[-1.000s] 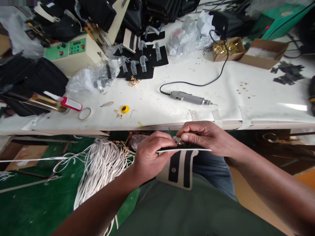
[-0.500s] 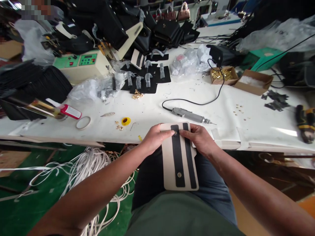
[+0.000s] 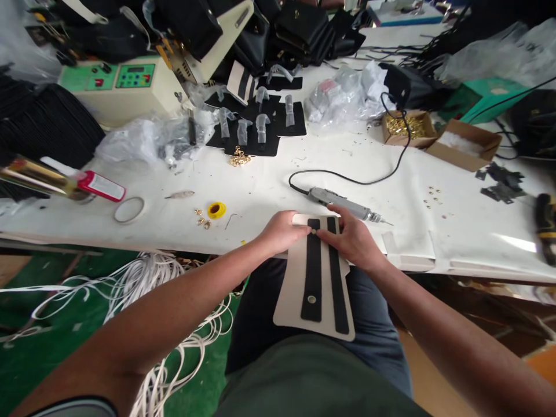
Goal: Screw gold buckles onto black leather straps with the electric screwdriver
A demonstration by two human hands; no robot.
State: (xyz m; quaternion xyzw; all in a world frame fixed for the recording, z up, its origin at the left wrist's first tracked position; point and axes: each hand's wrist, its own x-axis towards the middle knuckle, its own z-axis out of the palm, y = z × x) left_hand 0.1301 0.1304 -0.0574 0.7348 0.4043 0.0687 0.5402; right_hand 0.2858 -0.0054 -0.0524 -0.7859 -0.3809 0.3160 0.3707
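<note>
Between my two hands is a beige bag panel [image 3: 295,284] with two black strips running along it, its lower end over my lap. My left hand [image 3: 284,233] grips the far left edge, thumb lying on top by a small round metal stud [image 3: 313,231]. From the other side my right hand [image 3: 351,236] grips the far edge, its thumb close to that same stud. A second round stud [image 3: 311,299] shows near the panel's lower end. Just beyond my right hand lies a grey rotary tool [image 3: 341,202] with a thin bit, its black cord trailing away.
On the white table [image 3: 260,191] are a yellow ring-shaped roll [image 3: 216,210], a tape ring [image 3: 129,209], a red-labelled bottle [image 3: 102,185] and gold fittings [image 3: 238,157]. Black panels [image 3: 269,139], a control box [image 3: 125,92] and a carton of gold parts [image 3: 408,128] stand farther back. White cords [image 3: 152,278] hang at left.
My view has shifted slightly. The panel's lower end has swung left and looks more bowed, while both hands keep their hold at its far end.
</note>
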